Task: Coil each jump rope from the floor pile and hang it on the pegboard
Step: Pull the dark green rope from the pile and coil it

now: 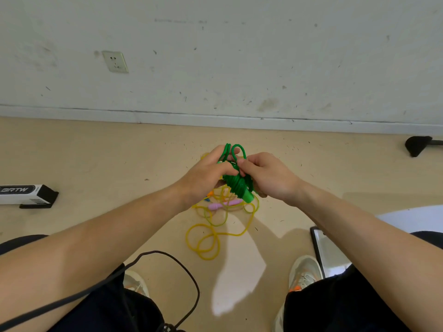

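A white box (22,194) lies on the floor (107,164) at far left, below a wall socket (115,61). The left hand (203,173) grips the green jump rope (237,185), fingers curled round its looped upper end. The rope is a tight bundle wound about its handle (held up above the floor, between both hands). The right hand (268,176) pinches the windings from the other side. Underneath, a loose yellow rope (208,238) and a pink handle (215,206) lie tangled.

Green jump rope (237,183), yellow rope (206,240), pink handle (214,206), beige floor (119,164).
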Demonstrator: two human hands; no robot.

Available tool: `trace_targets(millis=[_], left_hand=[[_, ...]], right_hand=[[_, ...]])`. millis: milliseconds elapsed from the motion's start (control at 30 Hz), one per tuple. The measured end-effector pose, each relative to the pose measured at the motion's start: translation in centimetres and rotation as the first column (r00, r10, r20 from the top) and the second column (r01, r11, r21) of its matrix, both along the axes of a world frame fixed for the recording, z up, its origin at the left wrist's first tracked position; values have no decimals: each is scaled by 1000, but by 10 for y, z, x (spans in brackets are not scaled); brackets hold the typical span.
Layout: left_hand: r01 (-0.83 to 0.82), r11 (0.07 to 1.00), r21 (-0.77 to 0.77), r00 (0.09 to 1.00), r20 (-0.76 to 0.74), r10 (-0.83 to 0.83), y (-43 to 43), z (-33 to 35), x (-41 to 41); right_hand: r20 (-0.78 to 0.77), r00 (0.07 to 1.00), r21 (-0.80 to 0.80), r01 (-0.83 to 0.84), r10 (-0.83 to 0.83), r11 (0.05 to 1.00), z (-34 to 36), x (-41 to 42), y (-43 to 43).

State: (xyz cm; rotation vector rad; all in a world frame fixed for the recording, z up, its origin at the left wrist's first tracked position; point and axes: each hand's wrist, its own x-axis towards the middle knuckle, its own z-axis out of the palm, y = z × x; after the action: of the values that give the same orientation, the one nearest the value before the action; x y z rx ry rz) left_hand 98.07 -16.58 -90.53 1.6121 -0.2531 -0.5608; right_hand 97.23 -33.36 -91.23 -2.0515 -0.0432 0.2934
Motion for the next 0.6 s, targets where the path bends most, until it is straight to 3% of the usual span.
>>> trace_targets(millis=[133, 300, 600], left_hand=[[-1, 1000, -11, 997, -73, 0, -3, -3, 0], [-43, 997, -71, 987, -157, 31, -6, 1, -1], [175, 984, -27, 970, -165, -177, 5, 12, 0]], right_hand=[[29, 999, -171, 30, -26, 985, 3, 1, -1], [-16, 997, -182, 68, -72, 981, 3, 7, -7], [-120, 993, -146, -16, -2, 989, 21, 12, -22]])
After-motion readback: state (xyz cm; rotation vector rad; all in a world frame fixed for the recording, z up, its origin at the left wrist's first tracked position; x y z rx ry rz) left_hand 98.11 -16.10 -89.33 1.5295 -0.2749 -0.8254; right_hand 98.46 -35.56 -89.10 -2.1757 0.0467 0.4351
